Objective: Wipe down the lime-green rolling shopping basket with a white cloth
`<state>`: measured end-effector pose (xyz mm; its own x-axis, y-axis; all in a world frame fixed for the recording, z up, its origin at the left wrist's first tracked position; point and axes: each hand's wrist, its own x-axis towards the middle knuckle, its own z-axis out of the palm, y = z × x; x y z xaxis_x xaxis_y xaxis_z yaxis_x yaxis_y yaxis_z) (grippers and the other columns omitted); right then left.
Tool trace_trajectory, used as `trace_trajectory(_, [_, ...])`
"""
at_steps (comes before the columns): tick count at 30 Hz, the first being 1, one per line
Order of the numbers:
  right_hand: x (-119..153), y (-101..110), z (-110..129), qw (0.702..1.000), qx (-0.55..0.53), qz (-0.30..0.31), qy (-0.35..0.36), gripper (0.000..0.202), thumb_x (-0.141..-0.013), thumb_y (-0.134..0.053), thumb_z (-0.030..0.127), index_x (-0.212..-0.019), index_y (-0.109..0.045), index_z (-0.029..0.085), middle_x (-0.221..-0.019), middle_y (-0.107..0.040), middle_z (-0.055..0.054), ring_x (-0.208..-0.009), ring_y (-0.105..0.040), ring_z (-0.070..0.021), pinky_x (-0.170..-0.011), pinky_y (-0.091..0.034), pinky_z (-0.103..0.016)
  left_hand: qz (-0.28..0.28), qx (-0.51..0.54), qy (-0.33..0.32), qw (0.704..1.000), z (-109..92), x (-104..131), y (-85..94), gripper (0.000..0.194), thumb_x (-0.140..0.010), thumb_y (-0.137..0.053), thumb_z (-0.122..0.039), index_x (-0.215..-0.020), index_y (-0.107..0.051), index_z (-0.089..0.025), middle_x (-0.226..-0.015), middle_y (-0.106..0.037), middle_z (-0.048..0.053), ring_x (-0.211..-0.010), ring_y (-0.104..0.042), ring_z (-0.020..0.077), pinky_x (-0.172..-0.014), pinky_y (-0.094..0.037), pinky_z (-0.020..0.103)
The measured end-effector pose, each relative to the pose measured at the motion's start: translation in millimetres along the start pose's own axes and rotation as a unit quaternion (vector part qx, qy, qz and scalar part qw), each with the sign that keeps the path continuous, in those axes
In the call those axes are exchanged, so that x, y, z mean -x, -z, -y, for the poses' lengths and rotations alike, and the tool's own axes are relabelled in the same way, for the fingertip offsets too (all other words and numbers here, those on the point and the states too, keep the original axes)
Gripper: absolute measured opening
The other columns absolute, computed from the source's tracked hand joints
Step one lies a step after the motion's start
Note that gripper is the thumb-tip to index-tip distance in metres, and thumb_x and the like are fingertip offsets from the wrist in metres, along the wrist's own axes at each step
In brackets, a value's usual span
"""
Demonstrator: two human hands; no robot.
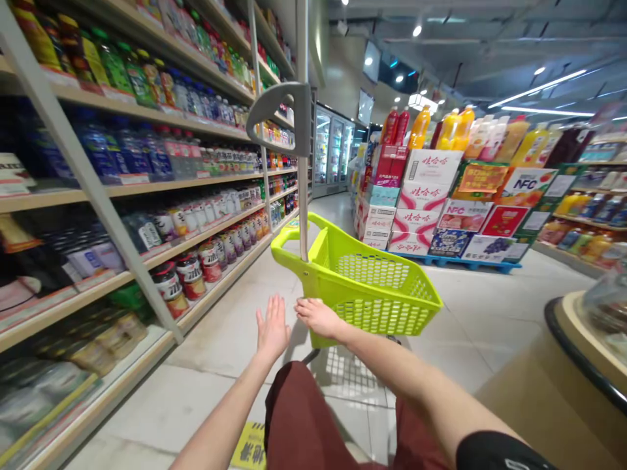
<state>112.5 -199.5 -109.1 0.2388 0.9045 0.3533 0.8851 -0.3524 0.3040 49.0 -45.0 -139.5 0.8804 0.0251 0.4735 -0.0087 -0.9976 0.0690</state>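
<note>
A lime-green shopping trolley [377, 287] with perforated sides stands before me, its basket holding nothing that I can see. From its near end rises a metal pole [302, 189] with a grey handle [259, 121] at the top. My left hand [274, 331] is held out flat just left of the trolley, fingers stretched and nothing in it. Close against the trolley's near end, my right hand [318, 318] has its fingers extended and palm down. Whether it touches the plastic, I cannot tell. My knees, in dark red trousers [306, 424], are bent below.
Shelves of bottled drinks [186, 163] line the left side. Ahead to the right, stacked drink cartons [426, 196] with bottles on top rest on a blue pallet [470, 262]. A rounded counter [553, 365] stands at the right, and glass-door fridges [336, 150] at the back.
</note>
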Motion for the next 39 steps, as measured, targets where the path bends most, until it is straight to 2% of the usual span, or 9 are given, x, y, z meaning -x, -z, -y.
trace_trajectory(4, [-22, 31, -19, 0.997, -0.008, -0.072, -0.033, 0.031, -0.089, -0.038, 0.016, -0.117, -0.051, 0.017, -0.132, -0.042, -0.007, -0.128, -0.027, -0.0193, -0.103, -0.026, -0.043, -0.011, 0.014, 0.018, 1.000, 4, -12, 6.7, 0.067, -0.070, -0.040, -0.018, -0.133, -0.023, -0.005, -0.142, -0.020, 0.016, -0.132, -0.015, 0.0254, -0.103, -0.016, 0.055])
trace_trajectory(6, [-24, 37, -27, 0.996, 0.006, -0.073, -0.041, 0.032, -0.089, -0.037, 0.015, -0.118, -0.049, 0.016, -0.134, -0.040, -0.007, -0.129, -0.024, -0.0199, -0.104, -0.024, -0.044, -0.020, 0.018, 0.018, 0.999, 2, -16, 8.3, 0.067, -0.070, -0.041, -0.019, -0.133, -0.022, -0.004, -0.143, -0.019, 0.016, -0.132, -0.014, 0.0256, -0.103, -0.016, 0.056])
trace_trajectory(14, [42, -14, -1, 0.996, 0.014, 0.087, -0.002, 0.024, -0.088, -0.040, 0.016, -0.097, -0.062, 0.011, -0.112, -0.058, -0.011, -0.114, -0.044, -0.0202, -0.092, -0.039, -0.038, -0.010, 0.014, -0.020, 1.000, -17, -3, -0.7, 0.066, -0.070, -0.041, -0.017, -0.133, -0.023, -0.004, -0.143, -0.020, 0.015, -0.132, -0.015, 0.0255, -0.103, -0.016, 0.055])
trace_trajectory(16, [43, -8, -2, 0.998, 0.012, 0.064, -0.003, 0.026, -0.089, -0.039, 0.017, -0.103, -0.060, 0.012, -0.115, -0.057, -0.009, -0.116, -0.042, -0.0197, -0.093, -0.038, -0.037, -0.011, 0.013, -0.023, 1.000, -19, -5, 0.5, 0.066, -0.071, -0.040, -0.017, -0.133, -0.022, -0.004, -0.142, -0.020, 0.015, -0.132, -0.015, 0.0251, -0.103, -0.016, 0.054])
trace_trajectory(21, [15, 36, -29, 0.995, 0.029, -0.076, -0.059, 0.033, -0.090, -0.035, 0.017, -0.121, -0.047, 0.017, -0.134, -0.040, -0.006, -0.128, -0.026, -0.0198, -0.102, -0.026, -0.042, -0.021, 0.012, -0.018, 1.000, -26, -17, 9.3, 0.066, -0.071, -0.041, -0.019, -0.133, -0.022, -0.004, -0.142, -0.020, 0.016, -0.132, -0.014, 0.0259, -0.103, -0.016, 0.055])
trace_trajectory(23, [13, 40, -35, 0.993, 0.036, -0.088, -0.070, 0.034, -0.090, -0.035, 0.015, -0.122, -0.047, 0.016, -0.133, -0.040, -0.006, -0.128, -0.026, -0.0211, -0.103, -0.026, -0.043, -0.022, 0.009, -0.024, 0.999, -32, -18, 11.1, 0.066, -0.071, -0.041, -0.019, -0.133, -0.022, -0.003, -0.142, -0.020, 0.017, -0.132, -0.014, 0.0261, -0.103, -0.016, 0.056])
trace_trajectory(31, [64, -2, -12, 0.999, 0.008, 0.023, -0.043, 0.029, -0.088, -0.040, 0.017, -0.114, -0.053, 0.014, -0.120, -0.053, -0.011, -0.120, -0.038, -0.0187, -0.095, -0.036, -0.039, -0.027, 0.004, -0.068, 0.997, -51, -11, 6.6, 0.066, -0.070, -0.040, -0.016, -0.133, -0.022, -0.005, -0.142, -0.021, 0.016, -0.132, -0.016, 0.0254, -0.103, -0.017, 0.055])
trace_trajectory(37, [52, 43, -40, 0.978, 0.034, -0.154, -0.133, 0.034, -0.089, -0.036, 0.015, -0.121, -0.047, 0.017, -0.129, -0.046, -0.007, -0.128, -0.027, -0.0187, -0.102, -0.028, -0.042, -0.055, 0.018, -0.075, 0.996, -60, -26, 13.8, 0.067, -0.071, -0.041, -0.017, -0.133, -0.020, -0.005, -0.143, -0.019, 0.016, -0.133, -0.012, 0.0256, -0.103, -0.014, 0.056])
trace_trajectory(39, [52, 50, -50, 0.973, 0.044, -0.175, -0.145, 0.035, -0.088, -0.036, 0.012, -0.121, -0.048, 0.016, -0.129, -0.046, -0.008, -0.128, -0.027, -0.0188, -0.102, -0.028, -0.043, -0.060, 0.023, -0.088, 0.994, -68, -29, 15.9, 0.067, -0.071, -0.041, -0.017, -0.134, -0.019, -0.006, -0.143, -0.019, 0.016, -0.133, -0.011, 0.0251, -0.104, -0.013, 0.056])
